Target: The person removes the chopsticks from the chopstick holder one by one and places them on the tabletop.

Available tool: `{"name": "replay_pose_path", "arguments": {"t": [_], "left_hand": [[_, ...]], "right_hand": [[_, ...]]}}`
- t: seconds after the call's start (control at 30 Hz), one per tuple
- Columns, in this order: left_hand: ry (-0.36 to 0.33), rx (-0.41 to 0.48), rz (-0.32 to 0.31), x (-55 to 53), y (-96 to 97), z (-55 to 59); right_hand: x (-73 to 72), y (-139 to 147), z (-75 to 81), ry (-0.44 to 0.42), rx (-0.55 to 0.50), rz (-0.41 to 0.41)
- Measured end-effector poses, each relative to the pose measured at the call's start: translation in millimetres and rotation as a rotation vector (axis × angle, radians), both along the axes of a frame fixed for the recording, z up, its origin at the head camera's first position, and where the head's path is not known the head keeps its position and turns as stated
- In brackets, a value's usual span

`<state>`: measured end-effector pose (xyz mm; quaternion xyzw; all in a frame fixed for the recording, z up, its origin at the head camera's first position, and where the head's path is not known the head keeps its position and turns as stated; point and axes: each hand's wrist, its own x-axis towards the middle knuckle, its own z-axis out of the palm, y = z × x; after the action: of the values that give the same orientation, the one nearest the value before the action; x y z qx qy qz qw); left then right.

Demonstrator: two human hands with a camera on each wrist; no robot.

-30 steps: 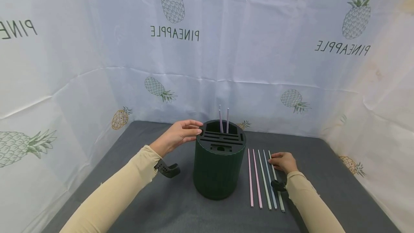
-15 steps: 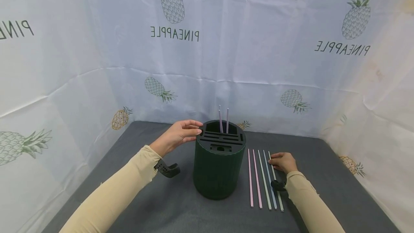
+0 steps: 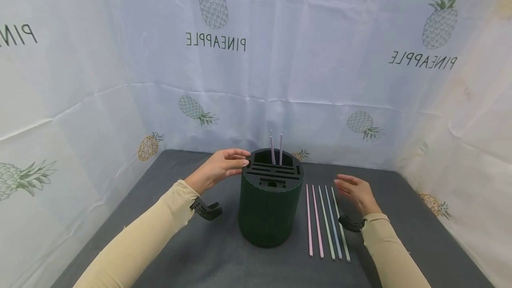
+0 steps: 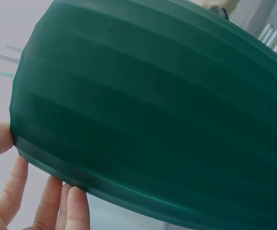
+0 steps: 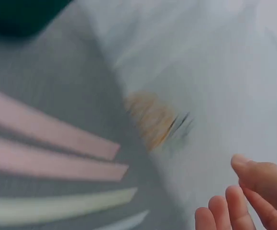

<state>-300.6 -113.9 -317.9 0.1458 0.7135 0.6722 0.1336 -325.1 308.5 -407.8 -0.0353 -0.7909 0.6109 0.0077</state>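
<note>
i have a round holder (image 3: 269, 219) standing upright before me, dark green, its wall faintly ribbed, with a flat black top (image 3: 295, 182) cut into narrow slots. its long axis is vertical and its openings face up. two slim lilac sticks (image 3: 281, 150) rise from the wide compartment at the holder's rear, nearly upright.

to the right of the holder lie five straight, slender sticks, side by side: first pink stick (image 3: 309, 220), second pink stick (image 3: 318, 221), inner pale green stick (image 3: 326, 222), blue stick (image 3: 333, 222) and outer pale green stick (image 3: 336, 206). their long axes run from my side toward the back.

my left hand (image 3: 218, 168) is at the holder's left rim, fingers extended and spread, fingertips touching it. my right hand (image 3: 355, 191) is well to the holder's right, past the row of sticks and apart from them, fingers loosely bent, gripping nothing.

under the holder i see a worktop (image 3: 200, 252) covered in dark grey; behind it and at both sides hangs a creased, whitish cloth (image 3: 256, 74) printed with pineapples and mirrored lettering.
</note>
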Motion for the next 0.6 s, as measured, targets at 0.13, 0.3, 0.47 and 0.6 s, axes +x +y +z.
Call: {"name": "replay_pose_path", "arguments": {"t": [0.13, 0.3, 0.47, 0.6], "left_hand": [[0.000, -0.004, 0.005, 0.5, -0.2, 0.9], [0.004, -0.005, 0.007, 1.1, -0.8, 1.3], [0.008, -0.001, 0.005, 1.0, -0.5, 1.1], [0.009, -0.002, 0.002, 1.1, -0.2, 0.6]], "right_hand": [[6.6, -17, 36.2, 0.066, -0.157, 0.060], [19.1, -54, 78.3, 0.169, -0.306, 0.183], [34.0, -93, 111.6, 0.298, -0.433, 0.295], [39.6, -115, 123.0, 0.401, -0.343, 0.334]]}}
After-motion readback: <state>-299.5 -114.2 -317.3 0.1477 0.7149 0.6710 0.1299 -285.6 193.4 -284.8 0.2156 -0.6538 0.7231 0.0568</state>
